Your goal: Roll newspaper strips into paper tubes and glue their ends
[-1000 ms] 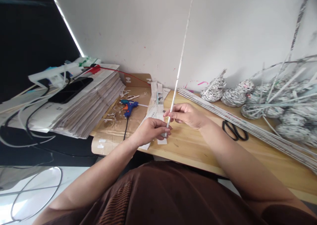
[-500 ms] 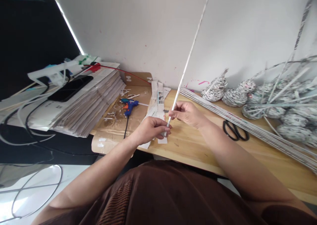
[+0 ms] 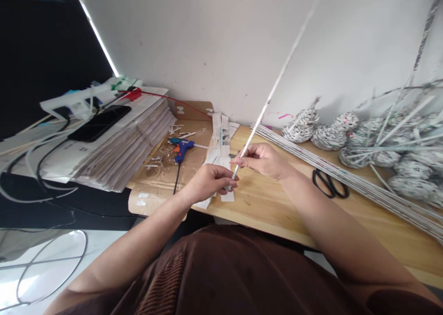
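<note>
paper stick (image 3: 267, 102) tilted rightward | left hand (image 3: 212, 183) pinches base | right hand (image 3: 262, 160) above

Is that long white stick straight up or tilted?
Tilted: above the left hand and right hand, the stick slants toward the picture's right.

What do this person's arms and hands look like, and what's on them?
Both grips are human hands, the left hand and right hand, without gloves or visible jewellery. The forearms are bare; dark brown sleeves match the brown top, which has an orange-and-dark striped panel.
</note>
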Motion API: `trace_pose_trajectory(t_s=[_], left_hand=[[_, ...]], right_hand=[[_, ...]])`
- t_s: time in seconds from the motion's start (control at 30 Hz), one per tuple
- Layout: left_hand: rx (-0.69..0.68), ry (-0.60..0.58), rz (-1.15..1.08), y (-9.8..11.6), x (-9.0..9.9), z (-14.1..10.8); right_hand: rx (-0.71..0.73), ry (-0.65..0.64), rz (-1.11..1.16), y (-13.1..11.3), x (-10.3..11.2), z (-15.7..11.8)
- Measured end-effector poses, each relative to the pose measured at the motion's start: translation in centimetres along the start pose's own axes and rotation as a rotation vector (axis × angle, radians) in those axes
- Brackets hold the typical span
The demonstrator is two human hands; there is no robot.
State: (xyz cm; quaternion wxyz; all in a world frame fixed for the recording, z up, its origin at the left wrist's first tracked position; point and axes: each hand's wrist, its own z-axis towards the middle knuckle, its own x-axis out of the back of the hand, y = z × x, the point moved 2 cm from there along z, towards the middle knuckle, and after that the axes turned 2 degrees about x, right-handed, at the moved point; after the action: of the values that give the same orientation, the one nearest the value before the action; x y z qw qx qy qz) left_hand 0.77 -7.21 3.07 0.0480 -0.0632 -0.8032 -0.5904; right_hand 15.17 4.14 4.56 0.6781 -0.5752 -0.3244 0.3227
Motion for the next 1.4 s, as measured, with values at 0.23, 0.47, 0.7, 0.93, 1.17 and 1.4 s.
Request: trace_pose_trajectory(t_s=[0.23,0.47,0.7,0.93,1.17,1.4], left_hand=[[-0.026,0.023,0.03,-0.6,0.2,0.3],[-0.05,0.034,0.037,-0.5,0.4,0.2],[-0.052,-0.016,0.028,0.0,0.1,-0.1],[-0.09,-0.008,0.03,-0.4,0.3,0.0],[-0.071,0.069,-0.037,-0.7,0.7,0.2],[-0.09,0.108,-0.304,-1.7,2.1,0.4]], right_hand=[[-0.005,-0.063,-0.013,-0.1,-0.2,0.0],[0.049,-0.008,-0.048,0.1,-0.2,0.1],[0.028,-0.164,-0.006,0.4,0.1,-0.1],[0.076,0.029,-0.034,0.3,0.1,-0.2],[0.107,-0.005,-0.065,-0.3,-0.1,-0.2],[0.248,0.181,-0.14,-0.1,-0.9,-0.3]])
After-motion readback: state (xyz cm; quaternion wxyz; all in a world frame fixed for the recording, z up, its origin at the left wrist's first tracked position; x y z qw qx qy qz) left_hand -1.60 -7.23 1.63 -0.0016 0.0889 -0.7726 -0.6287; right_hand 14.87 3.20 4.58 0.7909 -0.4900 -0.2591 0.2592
